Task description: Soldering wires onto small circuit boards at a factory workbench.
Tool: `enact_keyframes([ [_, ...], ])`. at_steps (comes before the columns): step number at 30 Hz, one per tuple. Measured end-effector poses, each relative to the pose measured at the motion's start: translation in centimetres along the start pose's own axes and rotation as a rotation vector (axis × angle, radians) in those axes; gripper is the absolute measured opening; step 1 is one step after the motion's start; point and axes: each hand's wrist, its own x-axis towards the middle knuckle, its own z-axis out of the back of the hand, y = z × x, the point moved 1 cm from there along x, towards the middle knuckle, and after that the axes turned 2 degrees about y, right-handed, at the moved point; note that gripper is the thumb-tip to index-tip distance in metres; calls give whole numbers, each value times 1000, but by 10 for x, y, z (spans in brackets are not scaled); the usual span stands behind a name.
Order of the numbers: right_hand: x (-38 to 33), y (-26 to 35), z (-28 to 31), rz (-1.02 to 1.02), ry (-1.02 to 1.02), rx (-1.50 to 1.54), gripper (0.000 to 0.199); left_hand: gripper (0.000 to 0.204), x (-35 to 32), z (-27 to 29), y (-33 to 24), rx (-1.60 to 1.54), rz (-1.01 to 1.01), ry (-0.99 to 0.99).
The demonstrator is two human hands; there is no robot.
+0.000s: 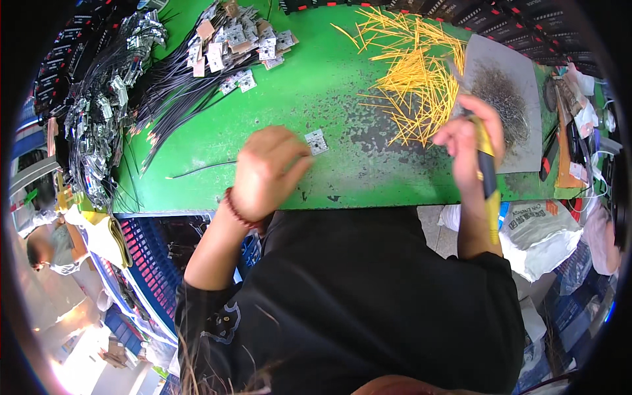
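My left hand, fingers curled, is closed over a black wire low over the green table; its fingertips are hidden beneath it. A small square silvery circuit board lies just past its fingers, and whether the wire joins it is hidden. My right hand grips a yellow-and-black soldering iron, its handle slanting down toward me. The iron's thin tip points away, over the edge between the yellow wires and a grey sheet.
Bundled black wires with boards lie at the back left, beside a heap of wired metal parts. Dark debris covers part of the grey sheet. Black boxes line the back edge. A white sack is below right.
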Motion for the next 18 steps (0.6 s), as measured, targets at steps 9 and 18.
enact_keyframes([
  [9, -38, -7, 51, -46, -181, -125, 59, 17, 77, -88, -44, 75, -56, 54],
  [18, -45, -14, 66, -78, -216, -116, 65, 26, 92, -48, -25, 154, -151, -1],
])
